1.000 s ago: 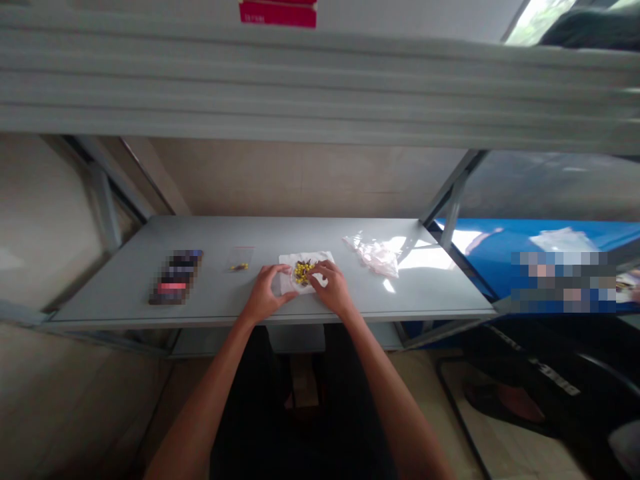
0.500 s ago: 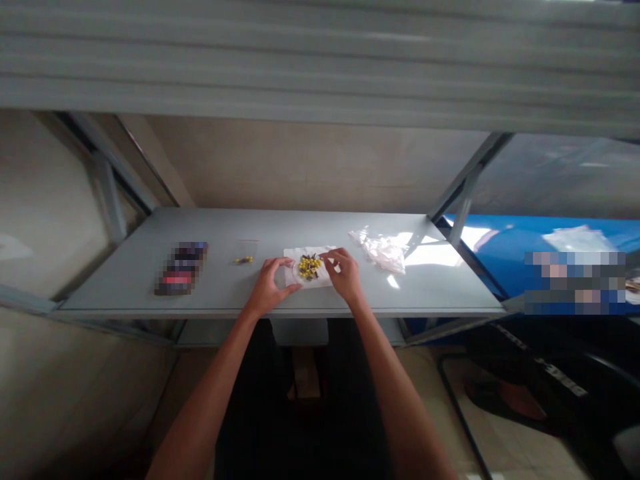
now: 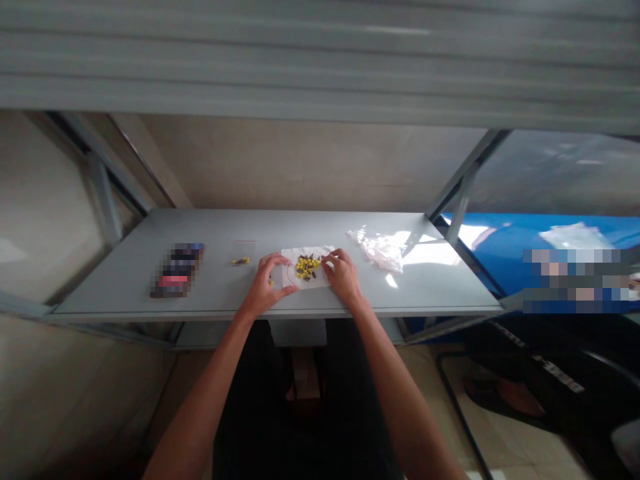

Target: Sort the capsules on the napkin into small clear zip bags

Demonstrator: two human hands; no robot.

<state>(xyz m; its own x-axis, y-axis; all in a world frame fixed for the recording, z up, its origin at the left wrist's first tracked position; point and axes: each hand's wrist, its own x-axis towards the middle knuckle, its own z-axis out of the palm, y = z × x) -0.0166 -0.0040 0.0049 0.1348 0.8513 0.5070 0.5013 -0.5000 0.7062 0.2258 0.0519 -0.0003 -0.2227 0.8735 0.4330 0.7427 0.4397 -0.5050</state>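
A pile of small yellow and dark pieces (image 3: 306, 268) lies on a white paper sheet (image 3: 320, 281) at the middle of the shelf. My left hand (image 3: 265, 285) is curved in a C at the sheet's left edge, round a clear zip bag (image 3: 289, 275) whose reddish mouth line bows between thumb and fingers. Something yellow shows inside its grip. At the pile's right side my right hand (image 3: 343, 275) has its fingertips pinched together; what they hold, if anything, is too small to make out. Left of the left hand, another clear zip bag (image 3: 241, 261) lies flat with several yellow pieces inside.
A heap of clear plastic bags (image 3: 383, 250) shines right of the sheet. A blurred-out dark and red object (image 3: 176, 270) lies at the left on the grey shelf (image 3: 215, 230). Another shelf board (image 3: 320, 67) hangs overhead. Right of the frame stands a blue surface (image 3: 515, 233), with a person's foot below.
The pile has spread a little and its pieces lie differently. My right hand has turned slightly, its fingertips at the pile's right edge. The left hand keeps its curved grip.
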